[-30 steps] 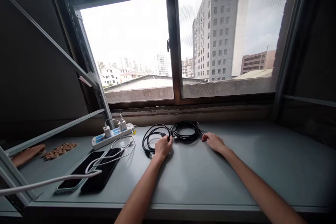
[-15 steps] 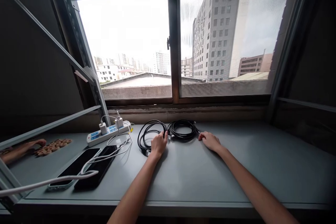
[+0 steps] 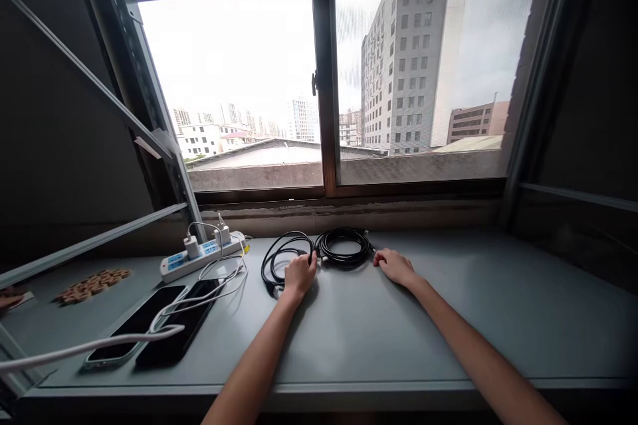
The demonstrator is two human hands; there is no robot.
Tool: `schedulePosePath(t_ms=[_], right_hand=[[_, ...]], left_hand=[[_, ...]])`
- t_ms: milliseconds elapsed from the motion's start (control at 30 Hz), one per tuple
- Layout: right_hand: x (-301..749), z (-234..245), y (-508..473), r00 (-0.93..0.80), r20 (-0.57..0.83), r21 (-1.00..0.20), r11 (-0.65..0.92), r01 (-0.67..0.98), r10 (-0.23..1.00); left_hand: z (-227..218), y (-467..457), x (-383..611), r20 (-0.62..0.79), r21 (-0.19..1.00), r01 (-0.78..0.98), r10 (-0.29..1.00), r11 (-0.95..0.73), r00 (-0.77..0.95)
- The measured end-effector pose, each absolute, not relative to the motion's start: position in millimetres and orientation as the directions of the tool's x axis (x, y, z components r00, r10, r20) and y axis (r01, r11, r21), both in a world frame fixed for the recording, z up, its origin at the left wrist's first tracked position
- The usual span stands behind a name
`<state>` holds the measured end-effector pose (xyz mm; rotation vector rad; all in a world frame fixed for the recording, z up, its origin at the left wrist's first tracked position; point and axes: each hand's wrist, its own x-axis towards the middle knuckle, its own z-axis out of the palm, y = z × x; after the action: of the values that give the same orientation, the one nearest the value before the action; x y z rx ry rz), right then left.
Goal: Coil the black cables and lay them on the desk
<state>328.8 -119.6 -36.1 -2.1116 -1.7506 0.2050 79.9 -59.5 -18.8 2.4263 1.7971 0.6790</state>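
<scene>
We're looking down through the head camera at a grey shelf (image 3: 379, 345) under a window (image 3: 323, 93), and there's our left hand (image 3: 300, 272), left of centre, with its fingers closed on a loosely looped black cable (image 3: 286, 251), a strand of it running up past the thumb. That cable lies towards the back of the shelf, its loops spreading out to the left of our knuckles, and a dark plug (image 3: 272, 288) sits at their near edge. Just to the right we've got a tightly coiled black cable (image 3: 343, 261), wound flat into a thick ring and lying between our two hands. Over to our right hand (image 3: 395, 267): it rests low on the shelf, fingers curled in, the tips right by the end of the tight coil; whether they pinch that end or only lie against it, we can't tell. Out on the left we see a white power strip (image 3: 174, 269) with two white chargers, one (image 3: 191, 247) nearer to us and one (image 3: 222, 235) further along. A white charging cord (image 3: 100, 347) trails forward over two dark-screened phones, a left one (image 3: 144, 315) and a right one (image 3: 193, 317), lying side by side. Further left, beyond a metal post, a heap of small brown pieces (image 3: 94, 287) is spread on the surface, and another person's hand (image 3: 8, 300) shows at the very edge.
</scene>
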Motion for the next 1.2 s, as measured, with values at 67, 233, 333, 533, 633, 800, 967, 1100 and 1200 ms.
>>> schedulePosePath(t_ms=[67,233,333,533,633,800,967,1100,1200], right_hand=[[328.2,-36.3,-118.7,0.207,0.131,-0.373,-0.145,0.917,0.970],[325.6,-37.1,-116.1,0.198,0.136,-0.346,-0.140,0.928,0.971],[325.0,-37.1,-115.0,0.193,0.140,-0.336,-0.137,0.932,0.971],[327.1,-37.7,-116.2,0.186,0.134,-0.325,-0.134,0.936,0.973],[328.9,-39.7,-118.1,0.185,0.128,-0.321,-0.136,0.937,0.974],[331.8,-42.7,-119.7,0.192,0.126,-0.305,-0.146,0.941,0.973],[332.7,-42.8,-120.1,0.202,0.119,-0.282,-0.161,0.946,0.972],[332.4,-42.0,-120.2,0.205,0.120,-0.274,-0.166,0.947,0.971],[331.6,-41.5,-119.9,0.205,0.118,-0.278,-0.165,0.946,0.972]], left_hand=[[-19.1,-59.2,80.1,0.314,0.287,0.899,0.919,-0.331,0.238],[-18.4,-61.9,79.8,0.307,0.272,0.902,0.919,-0.334,0.247],[-17.7,-64.1,79.5,0.309,0.261,0.906,0.918,-0.332,0.248],[-18.3,-67.3,79.6,0.303,0.251,0.912,0.921,-0.326,0.246],[-19.5,-68.7,80.2,0.286,0.253,0.910,0.924,-0.330,0.255],[-23.2,-68.4,81.5,0.272,0.270,0.906,0.929,-0.325,0.253],[-24.9,-67.8,81.3,0.275,0.288,0.898,0.927,-0.334,0.256],[-22.5,-68.4,81.4,0.275,0.293,0.896,0.927,-0.334,0.256],[-20.1,-68.7,81.3,0.271,0.290,0.898,0.928,-0.330,0.254]])
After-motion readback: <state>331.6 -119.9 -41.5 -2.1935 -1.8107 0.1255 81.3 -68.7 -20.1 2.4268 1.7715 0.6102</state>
